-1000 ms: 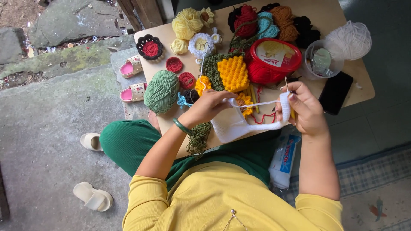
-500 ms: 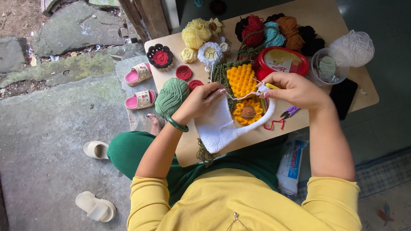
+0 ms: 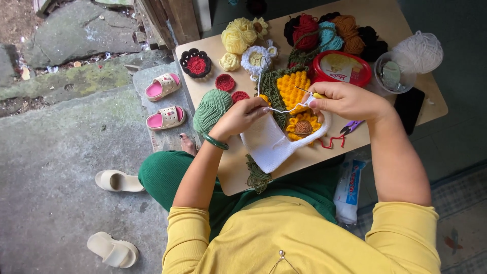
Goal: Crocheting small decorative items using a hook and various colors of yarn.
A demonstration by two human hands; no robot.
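My left hand [image 3: 242, 115] pinches the white yarn and the top edge of a white crocheted piece [image 3: 268, 143] that lies over the wooden board [image 3: 234, 165]. My right hand [image 3: 345, 100] grips a crochet hook [image 3: 306, 92] with a yellow handle, its tip at the piece's upper corner. A thin white strand runs between both hands. Under the piece sit a yellow crocheted square [image 3: 292, 87] and a yellow flower with a brown centre [image 3: 303, 127].
A green yarn ball [image 3: 211, 107], red rounds [image 3: 224, 82], yellow flowers [image 3: 236, 37], several coloured yarn balls [image 3: 329, 29], a red tub [image 3: 341, 68], a clear cup [image 3: 390, 77], white yarn [image 3: 421, 50] and purple scissors [image 3: 352, 126] crowd the board. Pink sandals [image 3: 163, 100] and cream slippers [image 3: 112, 215] lie on the concrete.
Both hands have moved up the board with the white piece; earlier it was held stretched near the front edge, now it drapes over the yellow flower and the hook works its top corner.
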